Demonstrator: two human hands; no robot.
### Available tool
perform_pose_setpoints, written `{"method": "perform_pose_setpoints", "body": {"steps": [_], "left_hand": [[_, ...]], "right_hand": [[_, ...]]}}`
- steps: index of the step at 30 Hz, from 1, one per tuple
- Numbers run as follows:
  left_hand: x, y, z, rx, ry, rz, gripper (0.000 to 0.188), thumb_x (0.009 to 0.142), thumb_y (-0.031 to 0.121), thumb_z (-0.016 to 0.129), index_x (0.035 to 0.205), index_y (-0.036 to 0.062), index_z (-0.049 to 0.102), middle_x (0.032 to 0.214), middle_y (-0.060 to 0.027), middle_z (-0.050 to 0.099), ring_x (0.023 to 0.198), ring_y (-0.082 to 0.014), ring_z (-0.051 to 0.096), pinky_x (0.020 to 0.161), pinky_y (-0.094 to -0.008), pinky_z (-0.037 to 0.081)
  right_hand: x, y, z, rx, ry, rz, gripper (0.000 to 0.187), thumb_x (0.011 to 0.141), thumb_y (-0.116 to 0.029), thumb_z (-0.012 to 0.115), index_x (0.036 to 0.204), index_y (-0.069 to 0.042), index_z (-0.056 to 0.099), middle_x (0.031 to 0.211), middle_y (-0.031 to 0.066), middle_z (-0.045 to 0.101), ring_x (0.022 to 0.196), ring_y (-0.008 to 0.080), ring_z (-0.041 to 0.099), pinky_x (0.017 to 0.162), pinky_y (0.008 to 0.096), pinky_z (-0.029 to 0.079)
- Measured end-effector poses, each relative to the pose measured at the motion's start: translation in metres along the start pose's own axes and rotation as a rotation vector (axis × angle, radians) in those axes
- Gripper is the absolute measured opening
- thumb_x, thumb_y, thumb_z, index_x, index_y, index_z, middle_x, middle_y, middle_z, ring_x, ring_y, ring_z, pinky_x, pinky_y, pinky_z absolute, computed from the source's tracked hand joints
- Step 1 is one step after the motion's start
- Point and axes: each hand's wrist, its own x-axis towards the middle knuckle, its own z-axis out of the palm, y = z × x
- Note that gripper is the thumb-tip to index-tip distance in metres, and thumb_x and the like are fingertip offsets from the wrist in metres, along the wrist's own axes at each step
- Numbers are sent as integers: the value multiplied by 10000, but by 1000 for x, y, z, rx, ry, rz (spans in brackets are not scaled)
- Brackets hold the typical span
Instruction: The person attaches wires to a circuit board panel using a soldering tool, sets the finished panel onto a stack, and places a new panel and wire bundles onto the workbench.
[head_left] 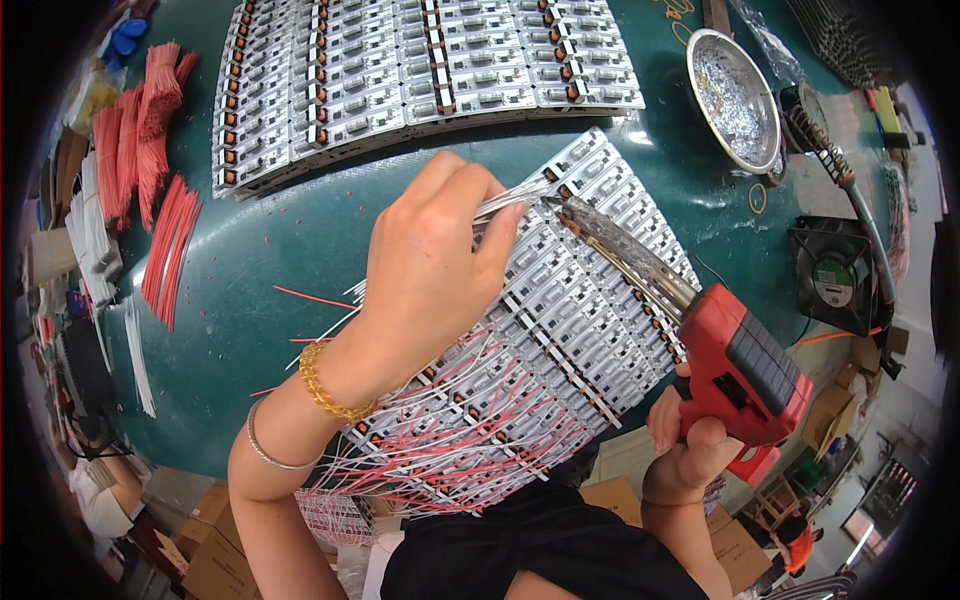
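Note:
My left hand (pixel 430 255) pinches a bundle of white wires (pixel 510 200), their ends at the upper part of a circuit board panel (pixel 570 300). My right hand (pixel 690 435) grips a red and black soldering gun (pixel 745 370). Its long metal tip (pixel 625 245) reaches to the board beside the wire ends; whether it touches a joint I cannot tell. Rows of small components fill the tilted panel. Many red and white wires (pixel 470 420) trail from its lower left part, near my body.
Stacked circuit board panels (pixel 420 70) lie at the back. Red wire bundles (pixel 172 250) and white wires (pixel 90 230) are on the left. A metal bowl (pixel 735 100) with shiny bits, a soldering iron (pixel 845 170) and a black fan (pixel 832 272) stand right on the green table (pixel 250 240).

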Motion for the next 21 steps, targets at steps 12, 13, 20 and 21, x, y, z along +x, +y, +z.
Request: {"method": "perform_pose_setpoints", "body": {"steps": [12, 13, 20, 21], "left_hand": [[1, -1, 1, 0, 8, 23, 118, 789, 84, 643, 763, -12, 580, 754, -136, 536, 615, -321, 552, 549, -399, 428], [1, 0, 0, 1, 8, 23, 118, 789, 84, 643, 763, -12, 580, 754, -136, 536, 615, -321, 552, 549, -399, 428], [0, 4, -2, 13, 16, 19, 129, 789, 93, 655, 767, -15, 587, 755, -135, 539, 601, -312, 543, 542, -393, 421], [0, 4, -1, -1, 36, 39, 124, 793, 88, 653, 768, -15, 587, 758, -133, 539, 595, -308, 538, 539, -390, 419]], "right_hand": [[-14, 22, -14, 178, 217, 52, 759, 718, -546, 696, 1032, 112, 486, 443, 4, 429, 348, 94, 409, 374, 218, 326], [-8, 10, -3, 107, 162, -8, 778, 715, -552, 693, 1048, 119, 482, 442, 0, 428, 345, 92, 408, 372, 217, 323], [-13, 22, -21, -69, 86, -68, 862, 711, -589, 669, 1107, 144, 448, 435, -14, 421, 342, 83, 399, 368, 209, 311], [-11, 15, -15, -66, 86, -70, 862, 711, -589, 669, 1107, 144, 448, 435, -14, 421, 342, 83, 399, 368, 209, 311]]}}
